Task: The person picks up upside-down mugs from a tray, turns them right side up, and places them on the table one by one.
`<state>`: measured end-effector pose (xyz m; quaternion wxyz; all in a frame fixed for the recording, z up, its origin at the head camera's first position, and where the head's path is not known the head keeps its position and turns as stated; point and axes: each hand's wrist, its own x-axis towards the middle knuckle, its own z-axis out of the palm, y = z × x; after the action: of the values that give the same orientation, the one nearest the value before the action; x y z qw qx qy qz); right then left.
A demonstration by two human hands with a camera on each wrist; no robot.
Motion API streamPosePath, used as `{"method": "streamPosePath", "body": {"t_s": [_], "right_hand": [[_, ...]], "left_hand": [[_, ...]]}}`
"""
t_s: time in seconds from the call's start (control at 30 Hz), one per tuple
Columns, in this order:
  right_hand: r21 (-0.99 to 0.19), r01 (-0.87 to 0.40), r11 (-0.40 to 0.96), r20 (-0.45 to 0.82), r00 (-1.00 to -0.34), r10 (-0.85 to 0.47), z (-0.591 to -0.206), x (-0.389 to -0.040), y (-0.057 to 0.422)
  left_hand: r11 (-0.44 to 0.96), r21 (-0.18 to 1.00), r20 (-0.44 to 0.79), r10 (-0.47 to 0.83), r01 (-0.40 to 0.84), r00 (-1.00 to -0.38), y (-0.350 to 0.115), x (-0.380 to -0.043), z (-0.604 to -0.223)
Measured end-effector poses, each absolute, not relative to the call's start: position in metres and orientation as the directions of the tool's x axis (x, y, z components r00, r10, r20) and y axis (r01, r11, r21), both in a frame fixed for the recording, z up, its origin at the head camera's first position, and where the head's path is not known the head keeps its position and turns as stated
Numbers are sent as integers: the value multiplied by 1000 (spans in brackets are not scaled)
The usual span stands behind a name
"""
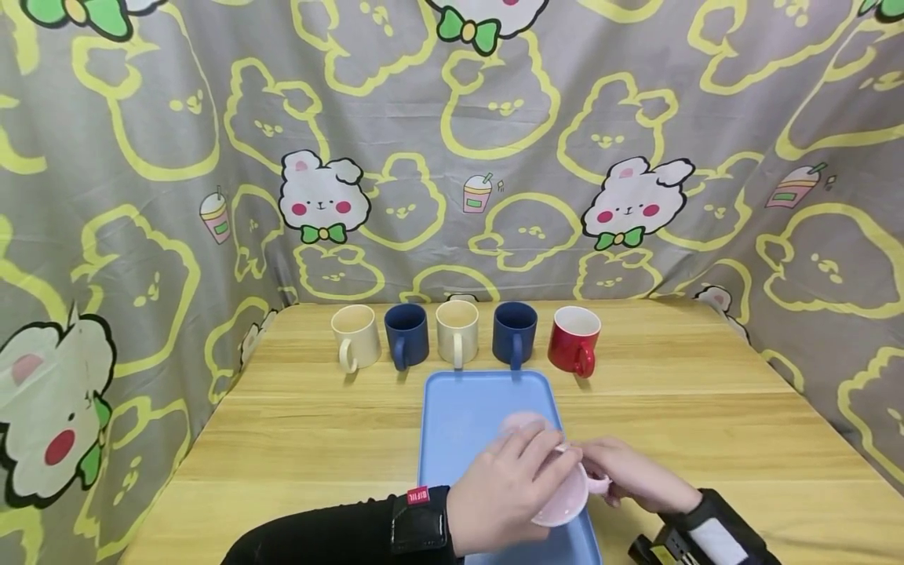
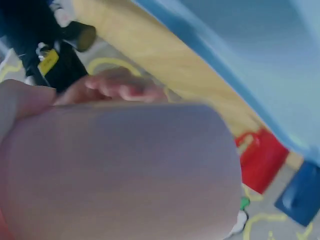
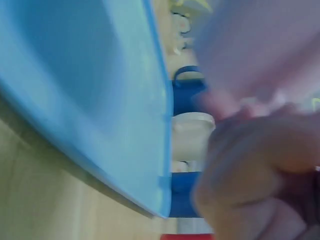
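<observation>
A pale pink mug [image 1: 563, 506] is held tilted above the light blue tray [image 1: 459, 408], its mouth toward the lower right in the head view. My left hand [image 1: 504, 486] grips it round the body, fingers across the top. At the mug's handle, my right hand [image 1: 632, 471] has its fingers curled and pinches it from the right. The left wrist view is mostly filled by the blurred mug [image 2: 125, 170]. In the right wrist view, curled fingers [image 3: 245, 165] show close under the pink mug [image 3: 255, 50].
Behind the tray stands a row of upright mugs: a cream mug [image 1: 356, 337], a navy mug [image 1: 407, 337], a second cream mug [image 1: 457, 333], another navy mug [image 1: 514, 333] and a red mug [image 1: 574, 341]. A patterned curtain [image 1: 395, 267] hangs around the wooden table [image 1: 304, 439].
</observation>
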<state>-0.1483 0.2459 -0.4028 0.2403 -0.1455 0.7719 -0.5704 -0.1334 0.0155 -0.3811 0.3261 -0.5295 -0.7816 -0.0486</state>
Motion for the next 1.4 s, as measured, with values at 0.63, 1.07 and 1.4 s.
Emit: {"method": "streamPosePath", "body": {"t_s": [0.63, 1.07, 1.4], "right_hand": [[-576, 658, -485, -8, -598, -802, -406, -157, 241], [-842, 146, -520, 188, -824, -534, -385, -146, 223], [-937, -159, -311, 289, -854, -433, -393, -140, 207]], "left_hand": [[277, -646, 511, 849, 712, 134, -20, -177, -414], [466, 483, 535, 513, 741, -671, -20, -156, -419], [274, 875, 318, 297, 400, -900, -17, -156, -413]]}}
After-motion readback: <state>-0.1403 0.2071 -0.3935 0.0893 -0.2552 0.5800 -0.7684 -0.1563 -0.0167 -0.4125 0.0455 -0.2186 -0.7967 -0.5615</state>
